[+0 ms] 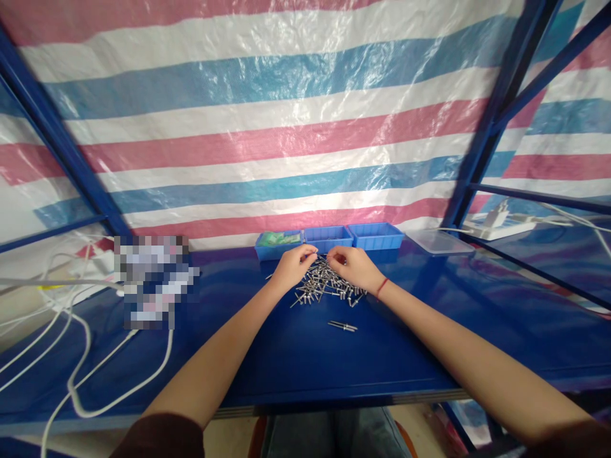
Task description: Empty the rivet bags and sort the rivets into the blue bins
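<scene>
Striped plastic sheeting backs a blue bench; positions below are relative to the pile of rivet-like metal pins lying on it. Left hand: at the pile's far left edge, thumb and forefinger tips close together. Right hand: at its far right edge, fingers curled toward the thumb. Cannot tell whether either grip has hold of a pin. Both low over the pile, presumably because pieces this thin need fingertip handling. Blue trays, three in a row, just beyond the pile, probably for short reach; leftmost contains green material. Two loose pins nearer the wearer than the pile, roughly parallel. Pin appearance: silvery, slender, jumbled at many angles.
</scene>
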The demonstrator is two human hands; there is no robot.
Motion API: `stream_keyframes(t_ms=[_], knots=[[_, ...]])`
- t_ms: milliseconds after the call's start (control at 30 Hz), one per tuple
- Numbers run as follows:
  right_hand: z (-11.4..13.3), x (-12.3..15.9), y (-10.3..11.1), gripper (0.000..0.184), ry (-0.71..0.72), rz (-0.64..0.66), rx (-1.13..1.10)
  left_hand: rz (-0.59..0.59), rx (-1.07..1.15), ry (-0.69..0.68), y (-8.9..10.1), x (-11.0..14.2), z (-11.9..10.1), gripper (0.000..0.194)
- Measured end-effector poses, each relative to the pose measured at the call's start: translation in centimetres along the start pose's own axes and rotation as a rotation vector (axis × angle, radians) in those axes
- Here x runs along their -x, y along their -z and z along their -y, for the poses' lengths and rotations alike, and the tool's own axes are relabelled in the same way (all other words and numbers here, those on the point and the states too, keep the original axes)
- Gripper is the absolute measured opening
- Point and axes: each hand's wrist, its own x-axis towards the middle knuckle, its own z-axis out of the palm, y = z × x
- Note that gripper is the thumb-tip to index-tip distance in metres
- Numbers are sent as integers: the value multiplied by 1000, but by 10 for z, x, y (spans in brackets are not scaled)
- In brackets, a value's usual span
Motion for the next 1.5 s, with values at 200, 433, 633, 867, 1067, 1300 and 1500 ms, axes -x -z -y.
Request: stream_keyframes(t_ms=[200, 433, 633, 867, 1067, 1300, 1500], knots=[[7, -1, -9, 35, -210, 50, -466, -67, 256, 71, -7, 2, -17, 13], [13, 0, -10, 30, -298, 114, -833, -85, 349, 53, -8, 3, -24, 13], [14, 1, -10, 30, -290, 98, -903, -213, 156, -93, -2, 6, -35, 12], [14, 2, -10, 33, -209, 33, -930, -267, 118, -186, 0, 6, -34, 11], [11, -1, -7, 36, -156, -59, -964, -264, 117, -167, -2, 5, -30, 9], [10, -1, -6, 26, -20, -50, -797, -204, 74, -189, 3, 3, -24, 12], [12, -4, 2, 13, 210, -160, -200, -57, -85, -230, 9, 0, -12, 22]])
